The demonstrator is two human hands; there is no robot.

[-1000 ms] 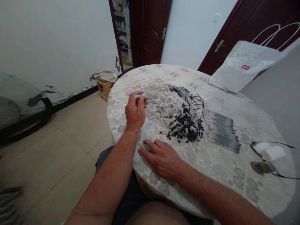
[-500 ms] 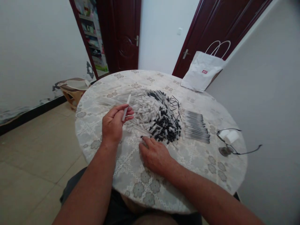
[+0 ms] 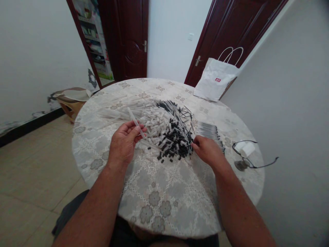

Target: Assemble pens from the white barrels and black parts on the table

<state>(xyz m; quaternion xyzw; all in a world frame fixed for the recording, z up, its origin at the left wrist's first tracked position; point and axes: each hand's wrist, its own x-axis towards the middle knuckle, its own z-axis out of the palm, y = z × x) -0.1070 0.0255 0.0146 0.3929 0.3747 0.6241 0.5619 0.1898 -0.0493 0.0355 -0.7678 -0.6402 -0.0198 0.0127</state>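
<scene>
Held between the thumb and fingers of my left hand [image 3: 125,139] is a translucent white pen barrel [image 3: 135,120], tilted over the left side of the pile. My right hand [image 3: 208,148] is closed, fingertips at the right edge of the heap of small black plugs [image 3: 176,144]; what those fingers hold, if anything, is hidden. White pen caps [image 3: 151,120] lie heaped between the hands. Thin dark refills [image 3: 171,107] lie behind them, some scattered loosely. Beyond my right hand, partly covered by it, is a row of pens with dark ends [image 3: 207,130].
A patterned tablecloth [image 3: 144,185] covers the round table. Folding glasses [image 3: 250,165] lie at the right edge, beside a small round dark object [image 3: 241,166] and white tissue-like pieces [image 3: 245,148]. A white paper bag [image 3: 216,80] stands at the back right. A stool [image 3: 72,99] is at the left.
My right hand has moved right, from the pile's front edge to its right side. Loose black plugs now show where it was. The barrel in my left hand has turned to lean the other way.
</scene>
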